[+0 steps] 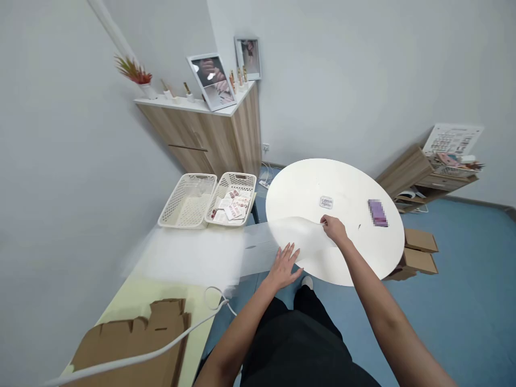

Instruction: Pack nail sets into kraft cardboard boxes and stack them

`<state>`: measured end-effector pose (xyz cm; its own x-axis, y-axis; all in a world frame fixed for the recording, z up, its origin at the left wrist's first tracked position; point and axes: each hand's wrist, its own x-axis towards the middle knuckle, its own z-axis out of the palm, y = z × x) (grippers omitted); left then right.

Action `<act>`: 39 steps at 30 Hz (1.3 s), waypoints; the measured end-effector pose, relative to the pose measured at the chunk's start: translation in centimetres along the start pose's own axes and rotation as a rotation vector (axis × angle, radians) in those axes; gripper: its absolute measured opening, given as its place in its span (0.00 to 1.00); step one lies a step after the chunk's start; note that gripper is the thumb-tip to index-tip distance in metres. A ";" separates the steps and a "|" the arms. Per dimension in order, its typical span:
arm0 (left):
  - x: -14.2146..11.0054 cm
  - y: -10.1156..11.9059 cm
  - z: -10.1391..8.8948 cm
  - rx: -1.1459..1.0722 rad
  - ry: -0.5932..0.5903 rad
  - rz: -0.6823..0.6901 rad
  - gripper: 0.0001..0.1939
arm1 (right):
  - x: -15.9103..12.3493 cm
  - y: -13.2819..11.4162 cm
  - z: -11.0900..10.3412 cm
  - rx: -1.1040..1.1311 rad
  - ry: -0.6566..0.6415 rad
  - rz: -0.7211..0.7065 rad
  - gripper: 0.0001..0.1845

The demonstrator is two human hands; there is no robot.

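Note:
A long translucent plastic sheet (209, 255) stretches from the yellow bench (133, 301) on the left onto the round white table (363, 252). My left hand (284, 264) lies flat on the sheet near the table's near edge, fingers spread. My right hand (334, 228) pinches the sheet's end on the table top. The sheet's left part is blurred. A small clear packet (326, 202) and a purple box (378, 212) lie on the table beyond my right hand.
Two cream mesh baskets (189, 200) stand at the bench's far end; the right basket (234, 198) holds several small packets. Flattened cardboard (133, 338) and a white cable (161, 352) lie near me. Wooden cabinet (217, 134) behind, cardboard boxes (419, 251) on the blue floor.

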<state>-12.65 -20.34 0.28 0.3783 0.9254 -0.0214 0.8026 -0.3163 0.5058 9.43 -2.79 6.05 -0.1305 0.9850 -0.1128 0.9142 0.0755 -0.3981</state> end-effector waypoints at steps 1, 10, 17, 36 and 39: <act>1.1 0.5 0.6 -0.003 -0.039 0.016 0.35 | 0.8 0.9 -0.8 -0.043 0.026 -0.021 0.15; 11.3 2.1 7.8 0.079 -0.249 0.019 0.39 | 9.5 4.8 -5.2 -0.151 0.080 -0.241 0.16; 16.7 3.4 11.6 0.120 -0.256 -0.050 0.40 | 12.9 3.4 -3.9 -0.149 0.042 -0.545 0.22; 25.8 3.7 10.9 0.064 -0.054 -0.452 0.40 | 12.3 17.5 3.3 0.033 0.043 -0.232 0.39; 27.0 3.3 9.8 0.039 -0.082 -0.520 0.40 | 13.4 17.0 4.5 0.039 -0.025 -0.236 0.40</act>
<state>4.75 1.53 -7.07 -0.0407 0.9435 -0.3288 0.9097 0.1711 0.3784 21.51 11.01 -6.36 -0.3486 0.9366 -0.0350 0.8419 0.2965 -0.4509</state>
